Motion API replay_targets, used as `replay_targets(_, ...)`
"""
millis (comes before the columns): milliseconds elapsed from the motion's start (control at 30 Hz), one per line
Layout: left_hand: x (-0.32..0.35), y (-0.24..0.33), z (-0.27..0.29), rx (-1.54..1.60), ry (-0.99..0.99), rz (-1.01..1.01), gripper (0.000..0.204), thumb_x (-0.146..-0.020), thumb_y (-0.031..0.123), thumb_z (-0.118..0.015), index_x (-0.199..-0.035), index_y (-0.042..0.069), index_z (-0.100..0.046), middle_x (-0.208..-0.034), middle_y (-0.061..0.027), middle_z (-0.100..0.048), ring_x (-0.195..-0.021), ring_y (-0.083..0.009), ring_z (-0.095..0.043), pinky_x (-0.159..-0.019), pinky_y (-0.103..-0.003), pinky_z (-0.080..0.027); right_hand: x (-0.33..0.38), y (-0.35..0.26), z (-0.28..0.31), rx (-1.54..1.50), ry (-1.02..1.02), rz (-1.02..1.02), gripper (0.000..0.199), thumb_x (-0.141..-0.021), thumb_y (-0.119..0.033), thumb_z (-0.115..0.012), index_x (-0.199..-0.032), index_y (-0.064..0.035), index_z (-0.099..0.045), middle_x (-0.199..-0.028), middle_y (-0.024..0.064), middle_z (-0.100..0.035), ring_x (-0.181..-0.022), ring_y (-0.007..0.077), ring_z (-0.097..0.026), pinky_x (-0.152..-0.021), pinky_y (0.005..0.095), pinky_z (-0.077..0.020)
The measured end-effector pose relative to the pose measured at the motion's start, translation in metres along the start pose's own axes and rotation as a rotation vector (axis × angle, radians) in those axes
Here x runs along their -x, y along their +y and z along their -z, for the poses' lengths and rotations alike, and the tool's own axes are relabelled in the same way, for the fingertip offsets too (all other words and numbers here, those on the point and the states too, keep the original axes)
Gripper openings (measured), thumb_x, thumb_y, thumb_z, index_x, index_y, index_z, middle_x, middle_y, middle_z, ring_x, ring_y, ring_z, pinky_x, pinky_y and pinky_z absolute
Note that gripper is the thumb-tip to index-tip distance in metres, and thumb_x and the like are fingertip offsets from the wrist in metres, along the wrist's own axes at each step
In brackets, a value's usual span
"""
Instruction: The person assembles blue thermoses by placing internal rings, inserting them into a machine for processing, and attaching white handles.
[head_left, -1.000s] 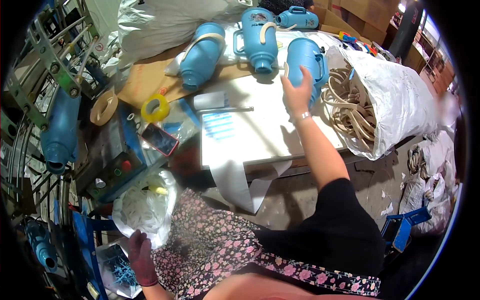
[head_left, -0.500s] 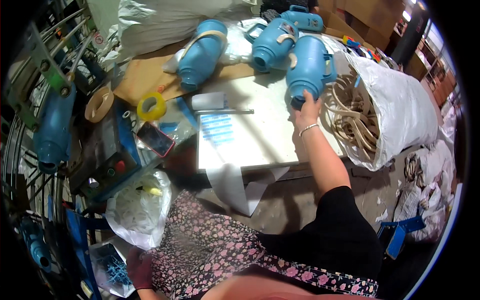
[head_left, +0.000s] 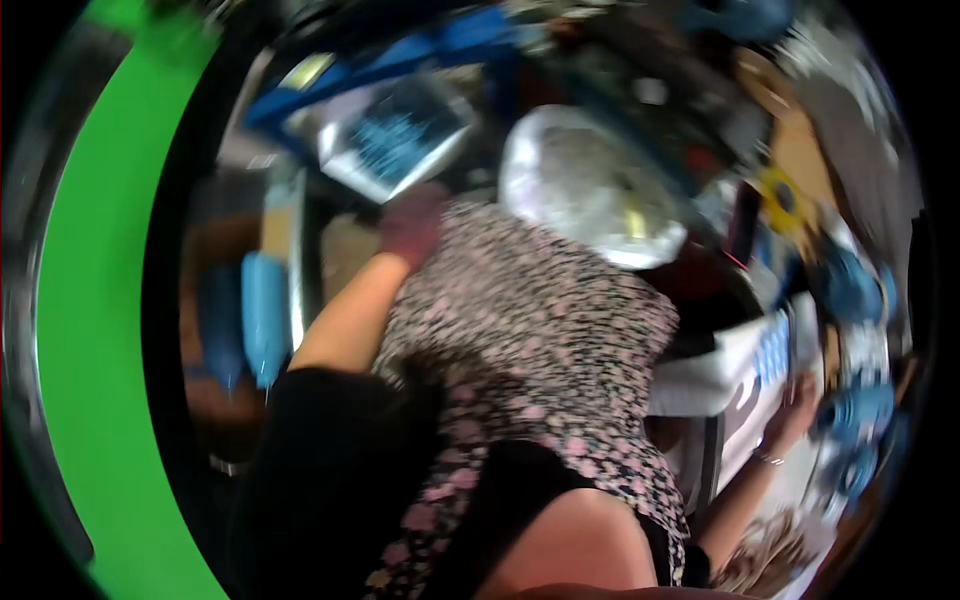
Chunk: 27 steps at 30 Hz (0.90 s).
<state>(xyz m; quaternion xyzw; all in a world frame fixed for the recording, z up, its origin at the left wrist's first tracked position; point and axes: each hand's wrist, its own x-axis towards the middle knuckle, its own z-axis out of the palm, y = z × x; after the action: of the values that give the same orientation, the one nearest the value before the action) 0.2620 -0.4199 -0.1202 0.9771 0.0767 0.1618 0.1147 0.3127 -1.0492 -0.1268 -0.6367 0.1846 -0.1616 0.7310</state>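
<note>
The whole picture is smeared by motion. My left hand [head_left: 413,222], in a dark red glove, hangs beside an open white-lined box [head_left: 345,165] of small thin blue pieces [head_left: 392,143]; its fingers are too blurred to read. At the right, my right hand [head_left: 797,402], bare with a bracelet, is over the white worktable [head_left: 736,405], close to the mouth of a blue thermos flask body [head_left: 860,410]. Whether it touches the flask cannot be made out. Another blue flask body [head_left: 848,285] lies farther along the table.
A white bag [head_left: 540,190] of pale pieces stands near my apron. A yellow tape roll [head_left: 782,197] and a phone [head_left: 741,225] lie by the table. Two blue flask bodies [head_left: 264,315] are at the left, beside a broad green strip [head_left: 95,320]. Beige straps [head_left: 765,560] show lower right.
My view has swung sharply left, so the table and flasks now sit at the right edge. The green strip has come into view. My left hand appears higher, still by the box.
</note>
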Motion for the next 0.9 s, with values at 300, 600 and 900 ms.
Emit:
replay_targets(300, 0.213, -0.129, 0.036, -0.071, -0.2, 0.725, 0.045, -0.079, 0.037, -0.064, -0.112, 0.007, -0.064, -0.119, -0.0148, -0.061, -0.111, -0.0323, -0.057, -0.097, -0.039, -0.043, 0.078, -0.001, -0.073, 0.362, -0.337, -0.022, 0.027, -0.094, -0.017, -0.058, -0.117, -0.0031, -0.06, -0.111, 0.0058, -0.064, -0.103, 0.0149, -0.059, -0.092, 0.0297, -0.0453)
replay_targets(600, 0.348, -0.262, 0.034, -0.224, -0.825, 0.911, 0.04, -0.094, 0.032, -0.049, -0.124, 0.006, -0.057, -0.124, -0.0176, -0.058, -0.113, -0.0315, -0.056, -0.096, -0.036, -0.044, 0.091, -0.031, -0.088, 0.418, -0.221, -0.083, 0.024, -0.093, -0.019, -0.059, -0.115, -0.0082, -0.062, -0.106, 0.0021, -0.064, -0.094, 0.0118, -0.058, -0.084, 0.0274, -0.0453)
replay_targets(900, 0.376, -0.297, -0.018, -0.3, -0.84, 0.777, 0.038, -0.093, 0.029, -0.052, -0.124, 0.007, -0.058, -0.121, -0.0183, -0.06, -0.108, -0.0321, -0.058, -0.093, -0.037, -0.046, 0.089, -0.003, -0.068, 0.651, -0.149, -0.188, 0.023, -0.088, -0.025, -0.064, -0.107, -0.012, -0.065, -0.09, -0.0011, -0.065, -0.084, 0.0096, -0.06, -0.072, 0.0254, -0.0432)
